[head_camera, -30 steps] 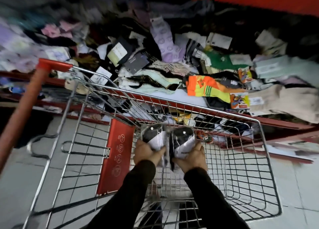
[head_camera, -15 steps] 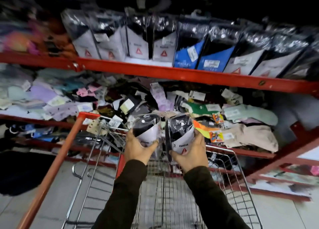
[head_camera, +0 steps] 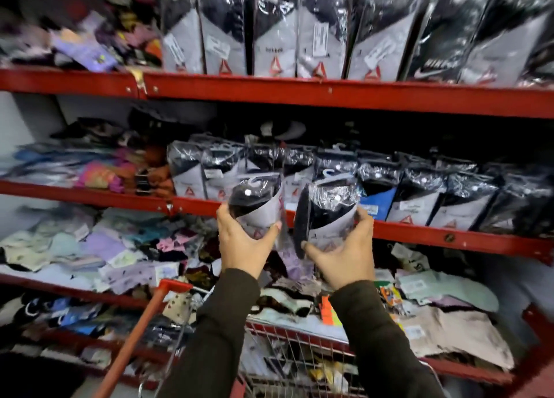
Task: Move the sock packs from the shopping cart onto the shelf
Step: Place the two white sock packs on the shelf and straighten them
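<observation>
Nearest to me, the wire-mesh shopping cart (head_camera: 302, 355) with its orange-red handle bar (head_camera: 144, 331) sits low against the shelving, and two arms in dark sleeves reach up over it. The left hand (head_camera: 244, 244) is wrapped around the bottom of a plastic-wrapped pack of black socks with a white card (head_camera: 257, 203), thumb across the front of the card. The right hand (head_camera: 344, 253) grips a second shiny plastic pack of black socks (head_camera: 328, 215) the same way, from below and from the right. The two packs are held upright side by side, close together but apart, lifted clear of the cart and level with the red metal middle shelf (head_camera: 449, 238).

Behind the hands, loose socks in lilac, mint, pink and beige (head_camera: 120, 247) lie heaped on the lower shelf (a real jumble, hard to pick apart). Just beyond the held packs, a row of matching black-and-white sock packs (head_camera: 419, 194) stands along the middle shelf, one with a blue card among them. Farthest up, the red top shelf (head_camera: 329, 95) carries a line of taller black-and-grey packs (head_camera: 275, 32).
</observation>
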Tool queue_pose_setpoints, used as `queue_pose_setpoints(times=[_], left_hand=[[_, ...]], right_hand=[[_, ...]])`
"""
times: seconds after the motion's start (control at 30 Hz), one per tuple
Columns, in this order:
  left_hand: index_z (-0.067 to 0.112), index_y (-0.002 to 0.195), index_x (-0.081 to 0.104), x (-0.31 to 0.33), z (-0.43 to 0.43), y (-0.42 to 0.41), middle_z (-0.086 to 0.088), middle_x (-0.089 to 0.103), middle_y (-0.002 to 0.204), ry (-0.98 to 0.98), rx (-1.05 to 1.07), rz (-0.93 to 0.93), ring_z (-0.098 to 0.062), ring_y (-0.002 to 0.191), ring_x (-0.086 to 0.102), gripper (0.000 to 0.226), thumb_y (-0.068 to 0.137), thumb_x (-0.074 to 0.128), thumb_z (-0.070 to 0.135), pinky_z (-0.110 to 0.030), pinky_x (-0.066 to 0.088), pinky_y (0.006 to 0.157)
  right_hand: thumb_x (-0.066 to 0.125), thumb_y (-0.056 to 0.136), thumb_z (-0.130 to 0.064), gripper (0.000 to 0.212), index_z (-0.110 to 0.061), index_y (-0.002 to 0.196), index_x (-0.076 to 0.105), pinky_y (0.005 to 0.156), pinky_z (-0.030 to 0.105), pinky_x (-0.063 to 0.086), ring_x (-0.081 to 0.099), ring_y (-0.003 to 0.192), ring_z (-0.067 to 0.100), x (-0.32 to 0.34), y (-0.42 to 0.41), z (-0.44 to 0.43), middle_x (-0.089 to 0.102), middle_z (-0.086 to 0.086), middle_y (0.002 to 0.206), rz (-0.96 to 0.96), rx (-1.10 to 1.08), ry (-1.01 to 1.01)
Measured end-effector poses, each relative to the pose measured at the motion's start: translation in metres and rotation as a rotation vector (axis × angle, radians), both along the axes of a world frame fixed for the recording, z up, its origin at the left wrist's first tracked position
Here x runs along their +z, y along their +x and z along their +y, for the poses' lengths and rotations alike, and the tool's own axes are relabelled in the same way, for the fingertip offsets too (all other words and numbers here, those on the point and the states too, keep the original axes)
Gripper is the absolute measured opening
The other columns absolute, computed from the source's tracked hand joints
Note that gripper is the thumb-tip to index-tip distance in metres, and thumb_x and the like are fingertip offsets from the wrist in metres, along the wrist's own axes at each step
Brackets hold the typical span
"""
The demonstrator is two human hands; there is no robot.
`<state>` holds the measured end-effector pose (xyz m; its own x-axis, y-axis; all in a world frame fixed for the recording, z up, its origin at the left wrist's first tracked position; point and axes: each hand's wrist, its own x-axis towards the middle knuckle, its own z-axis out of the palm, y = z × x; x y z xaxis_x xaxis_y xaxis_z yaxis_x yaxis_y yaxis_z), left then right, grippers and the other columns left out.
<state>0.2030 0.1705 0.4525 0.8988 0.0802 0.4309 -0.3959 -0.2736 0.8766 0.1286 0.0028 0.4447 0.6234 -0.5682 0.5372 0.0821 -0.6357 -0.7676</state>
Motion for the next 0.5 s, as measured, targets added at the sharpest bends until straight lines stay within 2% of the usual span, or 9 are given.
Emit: queue_pose_setpoints(times=[0.07,0.13,0.23,0.27,0.37,0.43,0.5], left_hand=[[0.017,0.152,0.016,0.020,-0.006,0.018,-0.009,0.027,0.156,-0.009,0.006,-0.023,-0.020,0.140,0.031,0.103,0.077,0.084,0.036,-0.017,0.025,0.104],[0.009,0.148,0.019,0.035,-0.012,0.040,-0.013,0.025,0.152,-0.015,0.022,-0.073,-0.023,0.140,0.029,0.098,0.078,0.083,0.031,-0.014,0.022,0.103],[0.005,0.149,0.014,0.046,-0.018,0.069,-0.017,0.013,0.157,0.004,0.012,-0.045,-0.022,0.144,0.020,0.099,0.081,0.081,0.031,-0.015,0.015,0.102],[0.004,0.149,0.014,0.047,-0.019,0.078,-0.018,0.012,0.157,0.013,0.013,-0.044,-0.023,0.143,0.019,0.099,0.081,0.081,0.030,-0.014,0.014,0.102],[0.003,0.142,0.025,0.043,-0.021,0.104,-0.017,0.024,0.147,-0.014,0.019,-0.100,-0.030,0.142,0.027,0.092,0.075,0.085,0.020,-0.024,0.027,0.110],[0.003,0.139,0.027,0.038,-0.023,0.117,-0.014,0.026,0.143,-0.014,0.017,-0.101,-0.027,0.139,0.028,0.091,0.072,0.087,0.018,-0.030,0.032,0.113],[0.005,0.140,0.026,0.031,-0.024,0.126,-0.012,0.026,0.144,-0.012,0.011,-0.102,-0.019,0.136,0.028,0.093,0.071,0.087,0.019,-0.029,0.030,0.111]], right_hand=[[0.093,0.056,-0.038,0.108,-0.029,0.139,0.024,0.109,0.026,0.038,0.043,0.133,0.019,0.017,0.022,0.000,0.038,-0.004,0.139,-0.050,-0.003,0.000],[0.094,0.057,-0.036,0.110,-0.030,0.140,0.022,0.111,0.025,0.036,0.041,0.136,0.019,0.031,0.047,0.004,0.036,0.002,0.146,-0.083,0.005,0.026],[0.096,0.056,-0.031,0.111,-0.024,0.139,0.024,0.103,0.004,0.022,0.038,0.133,0.016,0.043,0.082,0.010,0.037,0.005,0.143,-0.120,0.000,0.043],[0.096,0.054,-0.029,0.111,-0.020,0.139,0.025,0.101,0.002,0.021,0.040,0.131,0.017,0.044,0.092,0.011,0.038,0.005,0.140,-0.128,-0.005,0.040],[0.097,0.053,-0.027,0.110,-0.021,0.137,0.026,0.103,0.018,0.035,0.044,0.131,0.019,0.044,0.120,0.013,0.039,0.003,0.139,-0.131,0.001,0.051],[0.097,0.054,-0.026,0.110,-0.022,0.138,0.026,0.105,0.021,0.035,0.043,0.134,0.021,0.039,0.133,0.013,0.039,0.002,0.139,-0.125,-0.013,0.042],[0.097,0.054,-0.026,0.111,-0.020,0.139,0.026,0.107,0.021,0.032,0.041,0.135,0.022,0.033,0.143,0.013,0.038,0.004,0.139,-0.115,-0.035,0.037]])
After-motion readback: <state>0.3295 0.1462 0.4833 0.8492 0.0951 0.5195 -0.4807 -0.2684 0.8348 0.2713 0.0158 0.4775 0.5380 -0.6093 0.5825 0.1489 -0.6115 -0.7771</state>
